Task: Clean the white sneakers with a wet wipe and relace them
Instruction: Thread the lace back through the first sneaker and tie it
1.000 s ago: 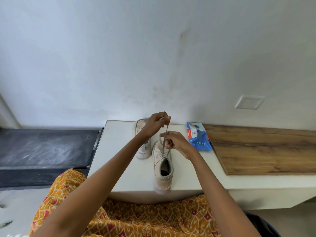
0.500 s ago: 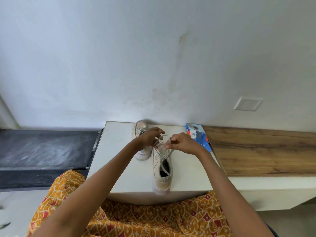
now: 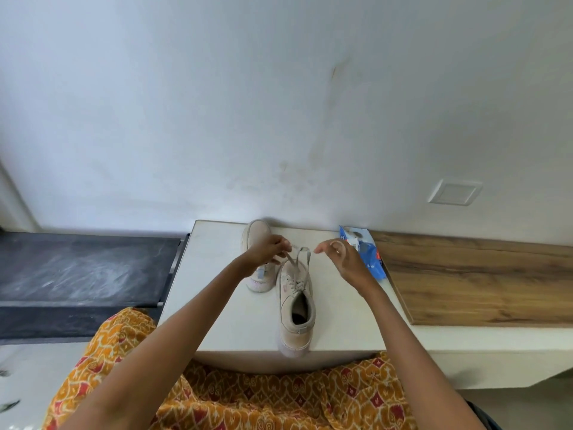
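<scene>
Near sneaker (image 3: 296, 315): off-white, upright, heel at the counter's front edge, grey lace (image 3: 298, 259) looped above its toe. Far sneaker (image 3: 258, 262): just beside, left, partly hidden. Blue wipe pack (image 3: 366, 251) lies right.

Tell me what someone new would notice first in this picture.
Two hands meet over a pale sneaker at the white table's near edge: the left hand pinches its lace, the right hand hovers beside it. A second sneaker stands behind, a blue wipes pack to the right.
</scene>
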### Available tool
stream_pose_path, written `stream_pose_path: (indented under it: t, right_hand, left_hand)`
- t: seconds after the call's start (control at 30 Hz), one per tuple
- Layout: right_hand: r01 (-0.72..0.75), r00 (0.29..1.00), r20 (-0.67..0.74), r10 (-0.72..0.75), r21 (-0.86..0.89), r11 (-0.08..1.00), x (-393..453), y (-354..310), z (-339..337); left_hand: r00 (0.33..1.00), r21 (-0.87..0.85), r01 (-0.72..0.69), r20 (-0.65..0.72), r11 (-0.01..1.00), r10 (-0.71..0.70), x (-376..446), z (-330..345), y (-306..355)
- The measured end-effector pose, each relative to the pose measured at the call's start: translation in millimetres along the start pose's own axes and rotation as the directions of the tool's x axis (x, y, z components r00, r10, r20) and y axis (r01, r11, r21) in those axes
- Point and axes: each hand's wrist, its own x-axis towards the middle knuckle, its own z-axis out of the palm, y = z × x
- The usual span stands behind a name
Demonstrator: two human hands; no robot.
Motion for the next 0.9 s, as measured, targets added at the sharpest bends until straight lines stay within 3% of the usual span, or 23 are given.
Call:
stream_pose_path:
  t: [0.07, 0.1, 0.17, 0.23, 0.3, 0.33, 0.4, 0.47, 0.53, 0.6, 0.67, 0.7, 0.77, 0.83, 0.9]
  right_hand:
    - [-0.045, 0.999, 0.020, 0.048, -0.132, 0.990, -4.3, 6.9, -3.6]
    - [-0.076, 0.996, 0.029, 0.084, -0.219, 0.973, -6.6, 11.6, -3.6]
    - [-0.152, 0.985, 0.025, 0.172, -0.356, 0.922, -12.4, 21.0, -2.8]
    - [-0.227, 0.968, -0.003, 0.253, -0.447, 0.865, -20.0, 30.9, -2.3]
    - [-0.280, 0.952, -0.053, 0.300, -0.540, 0.794, -25.7, 40.2, -3.0]
    - [-0.312, 0.942, -0.084, 0.324, -0.572, 0.758, -27.3, 43.2, -3.4]
    - [-0.387, 0.909, -0.127, 0.398, -0.614, 0.688, -27.9, 47.9, -3.3]
    - [-0.449, 0.862, -0.133, 0.489, -0.647, 0.616, -27.4, 50.2, -1.8]
    - [-0.487, 0.824, -0.142, 0.549, -0.672, 0.558, -25.9, 50.8, 0.3]
    - [-0.481, 0.804, -0.139, 0.578, -0.723, 0.496, -24.0, 47.8, 2.1]
    - [-0.451, 0.802, -0.137, 0.582, -0.778, 0.438, -22.5, 44.4, 4.7]
    - [-0.436, 0.817, -0.139, 0.560, -0.784, 0.442, -22.0, 43.4, 5.4]
    - [-0.364, 0.887, -0.092, 0.453, -0.743, 0.562, -19.7, 41.0, 6.5]
    - [-0.225, 0.933, 0.083, 0.351, -0.629, 0.744, -17.8, 34.8, 8.3]
    - [-0.147, 0.909, 0.275, 0.315, -0.495, 0.857, -19.3, 27.2, 13.1]
  left_hand:
    - [0.996, -0.236, 0.073, -0.031, 0.969, -0.083, 0.1, -0.2, -10.4]
    - [0.987, -0.418, 0.110, -0.059, 0.902, -0.147, 0.0, 1.3, -16.0]
    - [0.956, -0.744, 0.101, -0.110, 0.660, -0.271, -3.0, 4.8, -24.8]
    - [0.935, -0.872, 0.043, -0.137, 0.487, -0.327, -6.4, 6.3, -34.1]
    - [0.925, -0.881, 0.040, -0.145, 0.471, -0.350, -9.7, 6.5, -42.2]
    - [0.919, -0.851, 0.068, -0.150, 0.520, -0.365, -10.3, 6.5, -45.0]
    - [0.922, -0.674, 0.138, -0.181, 0.725, -0.343, -11.8, 6.8, -48.4]
    - [0.950, -0.393, 0.149, -0.199, 0.907, -0.242, -12.4, 9.2, -49.3]
    - [0.974, -0.048, 0.113, -0.190, 0.992, -0.120, -11.2, 14.0, -48.1]
    - [0.990, 0.400, 0.053, -0.138, 0.915, 0.002, -11.1, 18.3, -48.0]
    - [0.994, 0.729, -0.039, -0.041, 0.684, 0.100, -8.2, 21.9, -51.5]
    - [0.988, 0.794, -0.090, -0.005, 0.601, 0.155, -7.9, 23.7, -52.1]
    - [0.973, 0.823, -0.168, 0.051, 0.543, 0.223, -9.2, 26.3, -50.3]
    - [0.952, 0.825, -0.278, 0.167, 0.492, 0.256, -9.8, 27.2, -48.7]
    - [0.935, 0.803, -0.339, 0.227, 0.490, 0.274, -9.6, 27.4, -48.2]
